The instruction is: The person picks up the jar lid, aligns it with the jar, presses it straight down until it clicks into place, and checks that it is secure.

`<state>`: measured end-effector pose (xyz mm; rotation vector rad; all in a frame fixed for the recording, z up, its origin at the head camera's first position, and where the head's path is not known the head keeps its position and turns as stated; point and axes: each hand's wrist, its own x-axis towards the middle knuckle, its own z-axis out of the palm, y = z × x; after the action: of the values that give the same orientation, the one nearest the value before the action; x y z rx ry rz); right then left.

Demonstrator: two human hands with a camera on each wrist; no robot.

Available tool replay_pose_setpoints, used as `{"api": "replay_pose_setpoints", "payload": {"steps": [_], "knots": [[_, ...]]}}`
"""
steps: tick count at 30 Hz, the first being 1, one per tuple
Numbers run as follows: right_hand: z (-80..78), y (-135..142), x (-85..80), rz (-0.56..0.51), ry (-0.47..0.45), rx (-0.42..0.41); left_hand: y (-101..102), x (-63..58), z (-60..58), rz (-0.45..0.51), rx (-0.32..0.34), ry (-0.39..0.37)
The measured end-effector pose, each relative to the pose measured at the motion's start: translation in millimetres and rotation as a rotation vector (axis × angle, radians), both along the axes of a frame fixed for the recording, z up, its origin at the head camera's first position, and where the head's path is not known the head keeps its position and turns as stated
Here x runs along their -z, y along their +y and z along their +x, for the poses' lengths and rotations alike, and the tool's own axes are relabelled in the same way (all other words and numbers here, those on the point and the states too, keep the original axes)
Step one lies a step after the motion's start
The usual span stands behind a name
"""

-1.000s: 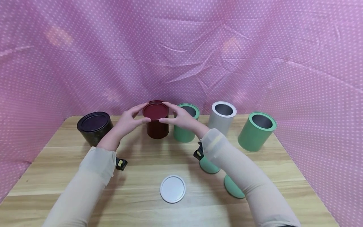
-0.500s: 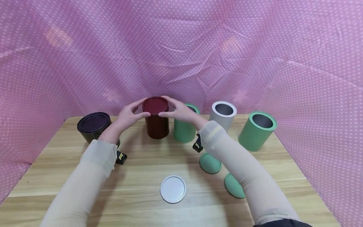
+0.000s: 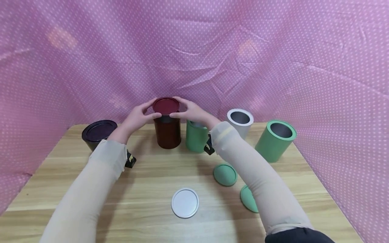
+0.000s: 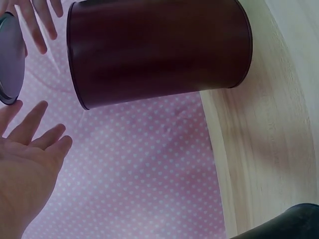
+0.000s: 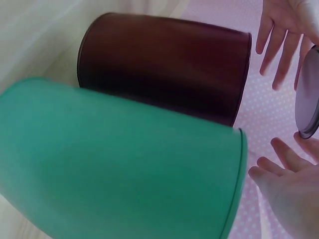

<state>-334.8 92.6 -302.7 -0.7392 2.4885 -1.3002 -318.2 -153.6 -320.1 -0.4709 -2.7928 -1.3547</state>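
A dark red round lid [image 3: 165, 106] is held level above a dark red can [image 3: 168, 135], between my two hands. My left hand [image 3: 137, 118] grips its left edge with thumb and finger, and my right hand [image 3: 194, 112] grips the right edge the same way. In the left wrist view the lid [image 4: 10, 57] is apart from the upright can [image 4: 159, 50], a gap showing between them. The right wrist view has the lid's pale underside [image 5: 308, 97] at its edge, my right hand [image 5: 291, 184] beneath it with other fingers spread.
Right of the red can stand a green can [image 3: 196, 137], a white can [image 3: 241, 130] and another green can [image 3: 270, 148]. A black can [image 3: 99, 131] with its lid on is at left. Two green lids [image 3: 225, 174] and a silver-white lid [image 3: 185, 203] lie on the wooden table [image 3: 152, 189].
Both hands have raised the dark red lid from the can's top, so that a gap now shows beneath it. The cans and the other lids have stayed in place.
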Motion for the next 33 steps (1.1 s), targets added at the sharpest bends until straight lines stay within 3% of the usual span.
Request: {"api": "replay_pose_setpoints", "payload": {"steps": [5, 13, 21, 33], "knots": [[-11.9, -0.7, 0.1, 0.043, 0.021, -0.002, -0.1, -0.7, -4.6, -0.015, -0.001, -0.01], [-33.4, -0.2, 8.2, 0.064, 0.004, 0.001, -0.1, 10.6, -22.1, -0.012, 0.013, -0.045], [-40.0, -2.2, 11.1, 0.098, 0.002, 0.005, -0.3, 18.2, -30.5, -0.015, 0.0, -0.047], [-47.3, -1.7, 20.2, 0.135, 0.04, -0.024, 2.7, 33.4, -33.6, -0.007, -0.018, -0.036]]}}
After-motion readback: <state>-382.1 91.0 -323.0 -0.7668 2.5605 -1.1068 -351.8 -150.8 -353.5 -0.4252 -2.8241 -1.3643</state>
